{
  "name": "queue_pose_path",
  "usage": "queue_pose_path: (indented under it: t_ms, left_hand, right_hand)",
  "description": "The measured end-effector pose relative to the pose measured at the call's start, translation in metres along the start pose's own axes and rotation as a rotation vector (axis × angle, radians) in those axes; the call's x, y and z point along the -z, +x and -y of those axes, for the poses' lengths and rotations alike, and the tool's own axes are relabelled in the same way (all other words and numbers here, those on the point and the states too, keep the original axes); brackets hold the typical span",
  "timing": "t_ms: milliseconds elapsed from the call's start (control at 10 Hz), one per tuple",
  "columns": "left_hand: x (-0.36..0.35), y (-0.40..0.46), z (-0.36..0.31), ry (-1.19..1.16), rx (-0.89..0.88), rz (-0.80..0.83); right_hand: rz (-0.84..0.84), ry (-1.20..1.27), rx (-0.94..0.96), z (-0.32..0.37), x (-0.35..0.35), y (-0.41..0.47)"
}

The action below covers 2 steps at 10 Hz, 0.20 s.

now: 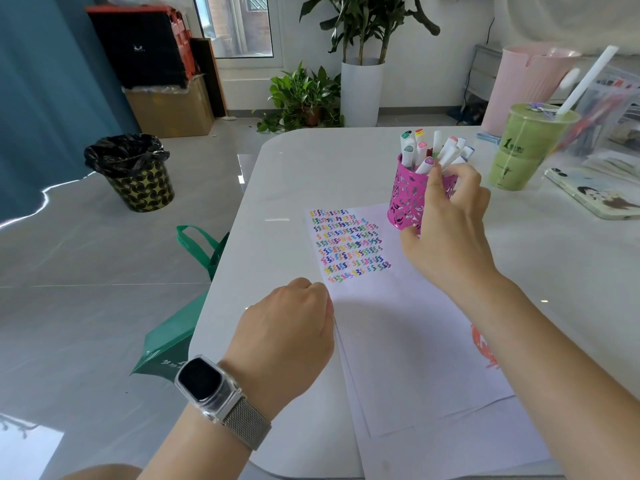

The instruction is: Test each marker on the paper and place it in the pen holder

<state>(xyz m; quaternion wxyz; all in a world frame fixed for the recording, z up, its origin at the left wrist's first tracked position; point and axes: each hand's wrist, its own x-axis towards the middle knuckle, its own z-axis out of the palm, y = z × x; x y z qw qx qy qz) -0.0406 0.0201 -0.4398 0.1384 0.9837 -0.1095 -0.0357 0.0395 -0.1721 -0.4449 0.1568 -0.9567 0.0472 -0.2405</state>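
Observation:
A pink cut-out metal pen holder [403, 199] stands on the table past the paper, filled with several white markers [408, 147] with coloured caps. My right hand [450, 223] is wrapped around the holder's near right side. Its thumb is low on the wall and its fingers are up at the rim, touching the markers. The white paper [391, 327] lies in front of me, with rows of coloured squiggles [349, 244] on its far left part. My left hand [294, 323] rests on the paper's left edge with its fingers curled under; nothing shows in it.
A green drink cup with a white straw [523, 147] stands right of the holder. A phone [599, 195] and clear cases of pens lie at the far right. A green bag [194, 306] hangs by the table's left edge, and a bin [135, 171] stands on the floor.

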Motion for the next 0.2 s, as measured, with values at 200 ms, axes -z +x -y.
queue_pose_path:
  t_ms: [200]
  left_hand:
    - [-0.003,0.001,0.002,0.008,-0.006,-0.039]
  right_hand:
    - [-0.072,0.129,-0.025,0.005,0.01,-0.013]
